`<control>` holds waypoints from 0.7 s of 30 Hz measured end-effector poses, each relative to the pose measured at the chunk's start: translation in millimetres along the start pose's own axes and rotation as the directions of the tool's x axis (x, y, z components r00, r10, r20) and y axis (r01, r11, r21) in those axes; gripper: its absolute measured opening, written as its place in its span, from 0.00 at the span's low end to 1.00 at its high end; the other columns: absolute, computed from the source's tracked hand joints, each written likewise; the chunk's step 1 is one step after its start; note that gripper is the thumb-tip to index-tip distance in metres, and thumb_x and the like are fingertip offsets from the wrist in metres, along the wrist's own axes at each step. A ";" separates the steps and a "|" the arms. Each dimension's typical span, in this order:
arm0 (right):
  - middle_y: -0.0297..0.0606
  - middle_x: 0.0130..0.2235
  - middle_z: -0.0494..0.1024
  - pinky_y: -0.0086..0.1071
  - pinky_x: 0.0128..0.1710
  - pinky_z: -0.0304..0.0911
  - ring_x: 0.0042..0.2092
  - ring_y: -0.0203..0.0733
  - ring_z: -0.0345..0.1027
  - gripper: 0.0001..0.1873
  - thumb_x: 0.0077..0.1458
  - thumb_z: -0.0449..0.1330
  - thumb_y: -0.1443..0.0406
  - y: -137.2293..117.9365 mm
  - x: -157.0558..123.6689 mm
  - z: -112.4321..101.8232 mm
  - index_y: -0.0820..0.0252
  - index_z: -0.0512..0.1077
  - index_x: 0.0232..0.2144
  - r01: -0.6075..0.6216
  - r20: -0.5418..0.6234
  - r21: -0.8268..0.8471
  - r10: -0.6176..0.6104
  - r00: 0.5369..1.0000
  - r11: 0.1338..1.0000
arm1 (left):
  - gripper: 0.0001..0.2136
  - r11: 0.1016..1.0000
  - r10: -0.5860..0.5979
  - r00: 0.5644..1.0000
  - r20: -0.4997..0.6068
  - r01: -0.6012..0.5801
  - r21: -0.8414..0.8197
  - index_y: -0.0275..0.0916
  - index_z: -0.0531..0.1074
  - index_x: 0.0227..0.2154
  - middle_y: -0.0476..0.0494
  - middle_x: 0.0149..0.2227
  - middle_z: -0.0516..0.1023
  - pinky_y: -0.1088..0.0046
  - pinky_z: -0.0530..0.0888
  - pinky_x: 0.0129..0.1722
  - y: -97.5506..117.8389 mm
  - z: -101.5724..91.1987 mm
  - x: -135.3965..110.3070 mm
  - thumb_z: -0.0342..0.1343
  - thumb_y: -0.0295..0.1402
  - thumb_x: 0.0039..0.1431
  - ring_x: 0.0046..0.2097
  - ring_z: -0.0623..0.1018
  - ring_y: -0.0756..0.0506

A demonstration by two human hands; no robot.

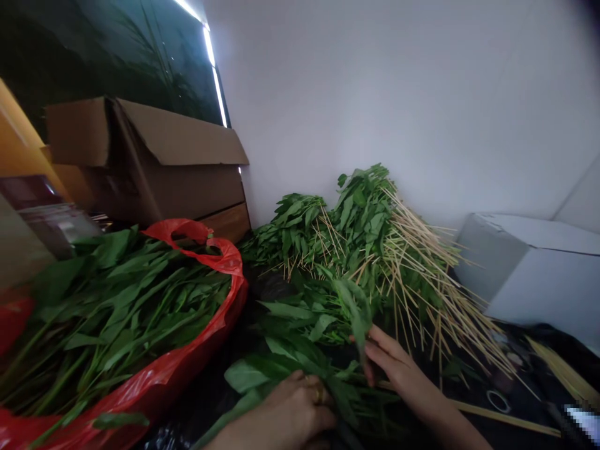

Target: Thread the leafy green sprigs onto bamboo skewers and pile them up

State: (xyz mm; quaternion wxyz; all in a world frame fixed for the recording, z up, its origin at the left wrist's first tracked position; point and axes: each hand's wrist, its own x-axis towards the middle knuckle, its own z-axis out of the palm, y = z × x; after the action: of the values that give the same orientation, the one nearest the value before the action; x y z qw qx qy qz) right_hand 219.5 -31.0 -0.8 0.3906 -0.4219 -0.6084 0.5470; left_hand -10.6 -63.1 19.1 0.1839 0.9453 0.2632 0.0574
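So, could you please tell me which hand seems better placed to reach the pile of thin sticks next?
Probably the right hand: it is closer to the thin sticks, while the left hand is farther off, down among green leaves.

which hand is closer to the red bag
The left hand, down among the leaves; the right hand is farther from the red bag, on the side of the pale sticks.

Pale wall point(398, 94), bright light strip point(209, 45)
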 end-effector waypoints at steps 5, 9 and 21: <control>0.24 0.17 0.64 0.27 0.23 0.48 0.19 0.32 0.55 0.20 0.58 0.54 0.48 8.4 1.3 8.4 0.59 0.66 0.36 -0.095 0.027 0.279 0.091 0.995 0.956 | 0.09 0.966 -0.161 0.941 -0.299 0.089 -0.243 0.45 0.77 0.40 0.47 0.36 0.80 0.73 0.70 0.42 1.1 -28.7 -8.0 0.51 0.35 0.65 0.40 0.77 0.46; 0.22 0.15 0.59 0.27 0.20 0.44 0.16 0.28 0.49 0.17 0.58 0.57 0.52 14.1 2.4 10.1 0.61 0.67 0.32 -0.086 0.090 0.455 0.051 0.995 0.886 | 0.11 0.901 -0.344 0.758 -0.554 0.100 -0.422 0.41 0.77 0.43 0.45 0.36 0.81 0.73 0.72 0.39 -17.7 -51.3 -0.5 0.53 0.38 0.64 0.38 0.78 0.45; 0.19 0.12 0.50 0.23 0.14 0.38 0.13 0.24 0.38 0.16 0.54 0.61 0.55 20.8 2.5 4.3 0.63 0.71 0.25 -0.155 0.188 0.552 0.059 0.980 0.819 | 0.02 0.983 -0.093 0.474 -0.876 -0.094 -0.156 0.38 0.75 0.34 0.46 0.31 0.78 0.73 0.71 0.35 -57.5 -36.9 45.3 0.58 0.28 0.59 0.33 0.75 0.48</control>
State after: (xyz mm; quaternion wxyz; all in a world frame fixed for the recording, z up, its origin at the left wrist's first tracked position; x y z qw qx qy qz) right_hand 216.4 -29.2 -21.9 0.4156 -0.2750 -0.4246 0.7559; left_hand -6.8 17.7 32.1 0.1083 0.7606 0.3135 0.5581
